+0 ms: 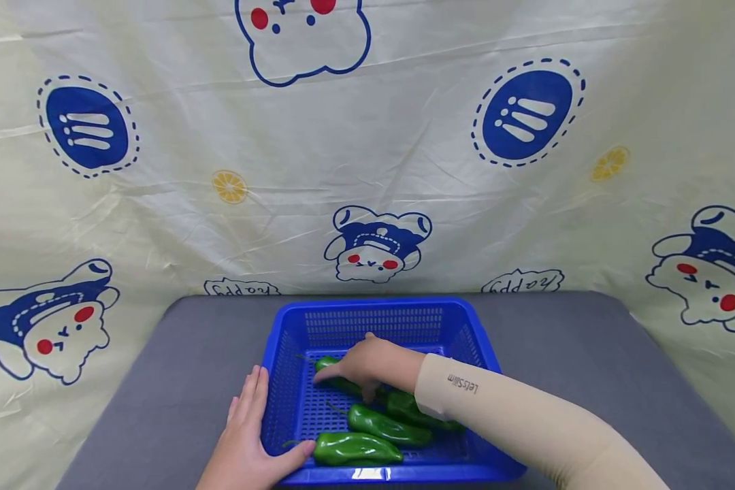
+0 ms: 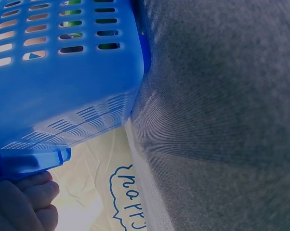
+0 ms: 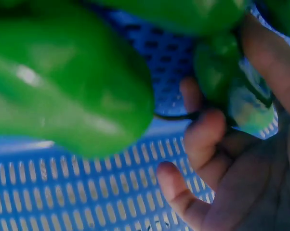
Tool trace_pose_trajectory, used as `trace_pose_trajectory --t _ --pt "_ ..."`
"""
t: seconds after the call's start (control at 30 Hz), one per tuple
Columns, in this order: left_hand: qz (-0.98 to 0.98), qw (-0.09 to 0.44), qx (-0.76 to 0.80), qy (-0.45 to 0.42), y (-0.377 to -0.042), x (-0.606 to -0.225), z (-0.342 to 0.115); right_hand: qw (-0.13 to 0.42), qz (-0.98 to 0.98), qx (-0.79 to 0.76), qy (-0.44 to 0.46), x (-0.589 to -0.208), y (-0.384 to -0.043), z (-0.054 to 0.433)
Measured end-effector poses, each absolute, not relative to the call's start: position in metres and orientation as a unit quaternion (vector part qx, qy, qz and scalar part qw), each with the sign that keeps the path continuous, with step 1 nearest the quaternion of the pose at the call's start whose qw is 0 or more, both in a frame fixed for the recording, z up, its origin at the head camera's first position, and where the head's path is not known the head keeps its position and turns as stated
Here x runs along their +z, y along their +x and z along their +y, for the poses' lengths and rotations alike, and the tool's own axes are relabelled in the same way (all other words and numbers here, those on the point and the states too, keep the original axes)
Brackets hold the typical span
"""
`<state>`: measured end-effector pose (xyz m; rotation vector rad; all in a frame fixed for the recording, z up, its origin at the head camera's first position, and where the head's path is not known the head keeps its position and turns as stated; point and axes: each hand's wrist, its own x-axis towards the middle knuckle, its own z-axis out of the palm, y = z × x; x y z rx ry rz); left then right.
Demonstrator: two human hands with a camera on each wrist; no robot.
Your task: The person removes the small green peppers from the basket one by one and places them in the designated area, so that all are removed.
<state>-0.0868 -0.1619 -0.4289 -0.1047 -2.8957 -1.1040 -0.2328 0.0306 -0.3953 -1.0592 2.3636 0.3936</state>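
Note:
A blue plastic basket with slotted walls stands on the grey table, several green peppers lying in it. My left hand holds its near left corner, fingers along the outside of the left rim and thumb over the near edge, beside a pepper at the front. Reaching in from the right, my right hand grips a pepper toward the back with fingers and thumb around it. In the right wrist view another large pepper hangs close to the lens, its thin stem pointing at my fingertips.
Two more peppers, one in the middle and one farther right, lie partly under my right forearm. Grey cloth covers the table around the basket. A pale printed sheet hangs behind and at both sides.

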Motion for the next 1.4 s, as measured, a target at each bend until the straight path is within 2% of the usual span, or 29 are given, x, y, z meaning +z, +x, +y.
trace_pose_trajectory --t 0.23,0.47,0.77,1.4 --pt "-0.934 0.013 -0.356 -0.032 -0.086 -0.428 -0.163 0.231 0.877 0.124 -0.402 -0.396 -0.233 0.033" --pt "-0.933 0.004 -0.358 -0.033 -0.087 -0.426 -0.163 0.255 0.881 0.043 -0.397 -0.375 -0.242 0.048" --pt "-0.931 0.012 -0.363 -0.034 -0.086 -0.424 -0.162 0.278 0.868 -0.126 -0.391 -0.346 -0.251 0.087" --pt "-0.928 0.008 -0.371 -0.029 -0.084 -0.425 -0.163 0.243 0.858 -0.300 -0.338 -0.320 -0.240 0.181"
